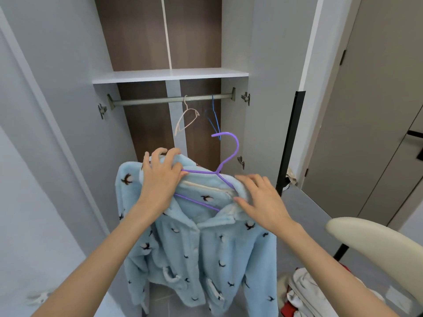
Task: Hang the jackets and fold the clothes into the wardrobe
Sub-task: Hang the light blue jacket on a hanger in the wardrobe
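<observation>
As left hand [160, 179] grips jacket [206, 248], right hand [261, 202] touches.

One wide-angle head cam, looks fwd & down, v. close, facing open wardrobe [142, 124].

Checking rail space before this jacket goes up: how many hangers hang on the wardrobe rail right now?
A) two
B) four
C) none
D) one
A: a white hanger and a blue hanger hang empty on the rail; the purple hanger carrying the jacket is below it, not hooked on.
</observation>
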The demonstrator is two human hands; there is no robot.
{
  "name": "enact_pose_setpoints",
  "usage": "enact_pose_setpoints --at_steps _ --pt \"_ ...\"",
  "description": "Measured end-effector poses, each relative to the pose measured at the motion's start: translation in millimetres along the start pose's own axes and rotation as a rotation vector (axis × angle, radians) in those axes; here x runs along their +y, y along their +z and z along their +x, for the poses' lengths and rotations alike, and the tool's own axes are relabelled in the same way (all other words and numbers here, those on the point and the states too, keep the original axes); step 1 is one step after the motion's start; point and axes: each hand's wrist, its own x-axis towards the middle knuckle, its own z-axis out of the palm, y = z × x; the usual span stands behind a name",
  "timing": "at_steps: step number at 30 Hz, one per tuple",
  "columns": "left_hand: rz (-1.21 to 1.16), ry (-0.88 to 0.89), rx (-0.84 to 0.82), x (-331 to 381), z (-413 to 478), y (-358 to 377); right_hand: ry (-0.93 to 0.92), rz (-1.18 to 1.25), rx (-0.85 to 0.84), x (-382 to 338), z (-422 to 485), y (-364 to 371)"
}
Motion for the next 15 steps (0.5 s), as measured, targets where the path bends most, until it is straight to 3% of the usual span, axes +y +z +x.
enact_pose_setpoints --at_steps 6,15 --pt "-0.056 -0.008 0.030 -9 3 3 -0.023 0.300 -0.044 -36 41 5" --pt "-0.021 -0.093 -0.119 -33 42 49 -0.109 0.289 -0.164 -4 89 23"
